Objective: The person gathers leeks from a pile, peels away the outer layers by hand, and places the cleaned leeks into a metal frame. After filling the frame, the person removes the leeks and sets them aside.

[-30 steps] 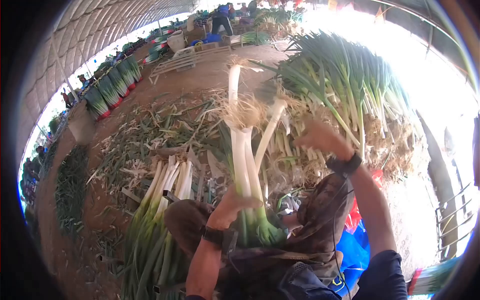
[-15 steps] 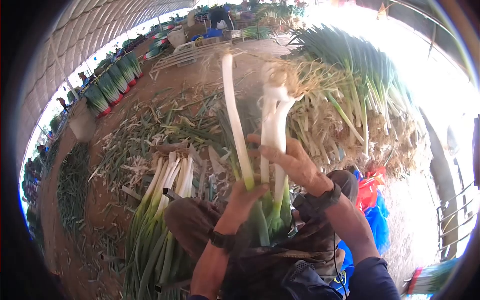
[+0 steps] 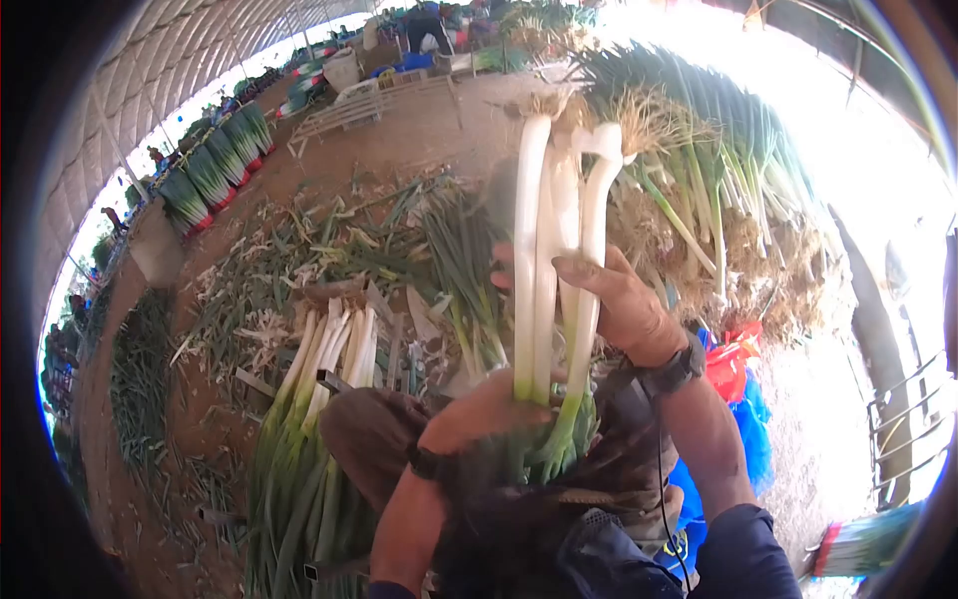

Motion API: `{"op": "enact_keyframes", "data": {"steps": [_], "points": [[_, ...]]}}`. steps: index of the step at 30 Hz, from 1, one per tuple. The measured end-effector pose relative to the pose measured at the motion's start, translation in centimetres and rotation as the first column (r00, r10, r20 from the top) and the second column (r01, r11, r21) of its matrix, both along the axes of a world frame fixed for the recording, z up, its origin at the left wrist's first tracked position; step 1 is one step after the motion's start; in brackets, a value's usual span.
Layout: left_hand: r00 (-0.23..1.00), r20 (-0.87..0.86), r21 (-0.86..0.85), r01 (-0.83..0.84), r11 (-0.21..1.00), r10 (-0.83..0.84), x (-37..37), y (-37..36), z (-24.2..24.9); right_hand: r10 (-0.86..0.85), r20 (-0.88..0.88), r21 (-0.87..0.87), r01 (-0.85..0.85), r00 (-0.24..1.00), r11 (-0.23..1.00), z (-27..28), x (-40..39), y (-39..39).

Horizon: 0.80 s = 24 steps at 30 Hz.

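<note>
Several leeks (image 3: 531, 250) stand upright together in front of me, roots up and green leaves down toward my lap. My right hand (image 3: 631, 304) is closed round their white shafts from the right side. Lower down, my left hand (image 3: 484, 407) wraps the stalks where white turns green; its fingers are partly hidden and a little blurred. To the left, a pile of peeled leeks (image 3: 329, 369) rests on a metal frame (image 3: 334, 382) with its white ends pointing away from me.
A large heap of unpeeled leeks (image 3: 718, 180) with muddy roots lies at right. Leaf scraps (image 3: 279, 260) cover the ground ahead. Tied leek bundles (image 3: 215, 170) stand far left, near a pale bucket (image 3: 158, 245). Red and blue plastic bags (image 3: 750, 419) lie beside my right knee.
The separate leek in my left hand has moved right and now stands against the leeks in my right hand. My left hand has shifted right with it.
</note>
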<state>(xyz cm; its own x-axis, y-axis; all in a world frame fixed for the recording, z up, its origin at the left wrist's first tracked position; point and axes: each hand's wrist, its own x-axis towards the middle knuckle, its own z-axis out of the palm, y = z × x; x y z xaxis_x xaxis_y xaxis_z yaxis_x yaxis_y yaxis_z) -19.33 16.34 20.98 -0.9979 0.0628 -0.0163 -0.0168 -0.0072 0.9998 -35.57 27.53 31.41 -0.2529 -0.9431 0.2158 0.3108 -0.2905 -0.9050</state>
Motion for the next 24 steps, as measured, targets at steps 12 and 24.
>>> {"op": "enact_keyframes", "data": {"steps": [12, 24], "points": [[0.901, -0.381, -0.175, -0.29, 0.941, 0.207, -1.6, -0.3, 6.9, -0.469, -0.836, -0.483, 0.024, 0.283, 0.875, 7.4, -2.4, -2.5], [0.056, -0.819, 0.04, -0.987, 0.154, 0.572, -2.2, 0.0, 12.8, -0.2, -0.556, -0.37, -0.025, 0.807, 0.929, 12.9, 6.2, -3.3]]}}
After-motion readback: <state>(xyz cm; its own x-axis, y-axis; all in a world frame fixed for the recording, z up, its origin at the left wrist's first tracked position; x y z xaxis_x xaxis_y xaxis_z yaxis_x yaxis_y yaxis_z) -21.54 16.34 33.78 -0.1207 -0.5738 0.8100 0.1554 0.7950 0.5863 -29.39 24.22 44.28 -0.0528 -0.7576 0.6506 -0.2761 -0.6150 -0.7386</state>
